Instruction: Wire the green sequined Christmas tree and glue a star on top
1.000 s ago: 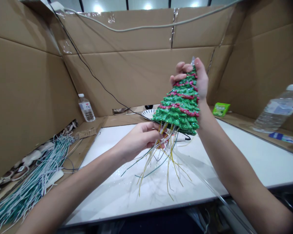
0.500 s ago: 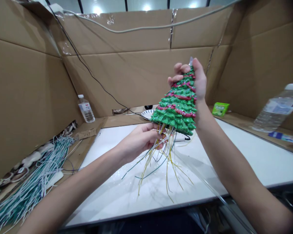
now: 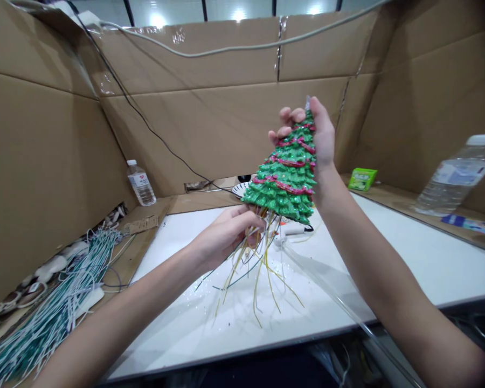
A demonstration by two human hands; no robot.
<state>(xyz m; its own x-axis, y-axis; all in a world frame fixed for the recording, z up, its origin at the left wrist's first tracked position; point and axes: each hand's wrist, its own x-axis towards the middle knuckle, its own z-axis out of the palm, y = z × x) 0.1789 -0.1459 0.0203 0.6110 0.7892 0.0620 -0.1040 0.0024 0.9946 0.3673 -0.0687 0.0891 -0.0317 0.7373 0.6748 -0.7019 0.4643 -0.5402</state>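
Note:
A small green Christmas tree figure (image 3: 286, 180) with glitter and pink garlands is held up, tilted, above the white tabletop. My right hand (image 3: 321, 132) grips its upper part, thumb on one side and fingers behind. Yellow, white and green wires (image 3: 262, 264) hang loose from the underside of the tree. Just below the base, my left hand (image 3: 238, 229) is closed around some of these wires; its fingertips are partly hidden. Behind the wires lies a white tool (image 3: 291, 230) with a black end, partly covered.
On the left lies a bundle of green and white wires (image 3: 78, 285). Water bottles stand at the back left (image 3: 141, 183) and at the right (image 3: 455, 178). A green packet (image 3: 362, 179) and a striped plate (image 3: 240, 189) are near the cardboard walls. A clear tube (image 3: 347, 307) crosses the table.
The whole view has shifted a little. The tree and both hands appear slightly farther left, and the hanging wires have swung. Both holds look the same.

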